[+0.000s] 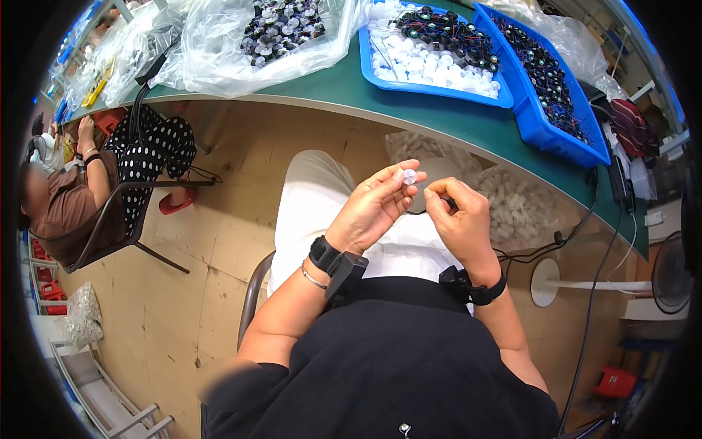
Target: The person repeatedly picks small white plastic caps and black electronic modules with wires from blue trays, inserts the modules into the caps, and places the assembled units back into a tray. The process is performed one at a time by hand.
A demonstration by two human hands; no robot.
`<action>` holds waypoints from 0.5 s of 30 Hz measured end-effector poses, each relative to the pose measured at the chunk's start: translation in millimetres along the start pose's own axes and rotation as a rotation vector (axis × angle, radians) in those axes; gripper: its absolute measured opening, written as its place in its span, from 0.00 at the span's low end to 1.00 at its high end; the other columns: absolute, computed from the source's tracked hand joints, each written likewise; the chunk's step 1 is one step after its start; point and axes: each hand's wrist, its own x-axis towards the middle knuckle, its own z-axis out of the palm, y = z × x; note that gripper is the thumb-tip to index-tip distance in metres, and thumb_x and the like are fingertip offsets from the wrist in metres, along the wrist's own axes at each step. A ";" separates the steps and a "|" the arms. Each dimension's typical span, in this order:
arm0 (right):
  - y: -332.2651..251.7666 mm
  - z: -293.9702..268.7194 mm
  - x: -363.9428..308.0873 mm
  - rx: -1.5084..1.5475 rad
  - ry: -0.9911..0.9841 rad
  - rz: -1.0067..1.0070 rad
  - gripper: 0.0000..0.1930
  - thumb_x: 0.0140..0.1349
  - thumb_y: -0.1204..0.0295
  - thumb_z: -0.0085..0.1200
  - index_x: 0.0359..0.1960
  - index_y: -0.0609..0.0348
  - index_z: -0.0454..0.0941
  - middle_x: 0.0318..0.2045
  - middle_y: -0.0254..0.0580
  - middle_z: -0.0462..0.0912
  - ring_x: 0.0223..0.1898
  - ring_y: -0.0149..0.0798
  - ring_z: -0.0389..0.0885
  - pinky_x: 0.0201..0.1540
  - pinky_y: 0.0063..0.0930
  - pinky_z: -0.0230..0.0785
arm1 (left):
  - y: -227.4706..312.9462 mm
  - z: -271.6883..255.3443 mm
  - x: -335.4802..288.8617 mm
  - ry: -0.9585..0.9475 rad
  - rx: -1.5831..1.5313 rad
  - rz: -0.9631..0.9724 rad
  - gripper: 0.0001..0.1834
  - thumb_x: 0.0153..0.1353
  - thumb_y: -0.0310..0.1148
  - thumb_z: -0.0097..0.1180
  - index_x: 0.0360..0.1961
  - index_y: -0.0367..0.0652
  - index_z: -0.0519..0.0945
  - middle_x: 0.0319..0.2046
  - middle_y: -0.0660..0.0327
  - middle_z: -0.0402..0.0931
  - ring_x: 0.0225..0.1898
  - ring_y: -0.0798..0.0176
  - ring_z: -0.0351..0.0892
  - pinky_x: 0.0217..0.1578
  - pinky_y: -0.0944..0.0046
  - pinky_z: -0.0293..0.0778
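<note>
Above my lap, my left hand pinches a small round clear-white plastic cap between thumb and fingertips, its palm turned partly up. Just to the right, my right hand is closed in a pinch, its fingertips close to the cap. Something small and dark shows among the right fingers, perhaps a wired part, but the fingers mostly hide it. Both wrists wear black strapped devices.
On the green table are a blue tray of white caps and dark wired parts, another blue tray of wired parts, and a clear bag of small pieces. A fan stands right; a seated person is left.
</note>
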 end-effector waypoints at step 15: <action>1.1 -1.2 -1.9 0.026 0.006 0.058 0.03 0.52 0.79 0.58 0.25 0.63 0.76 0.16 0.39 0.73 0.15 0.30 0.69 0.20 0.25 0.61 | -7.0 -12.8 3.7 0.067 0.015 0.002 0.10 0.66 0.30 0.53 0.46 0.38 0.75 0.38 0.59 0.76 0.46 0.65 0.78 0.49 0.68 0.77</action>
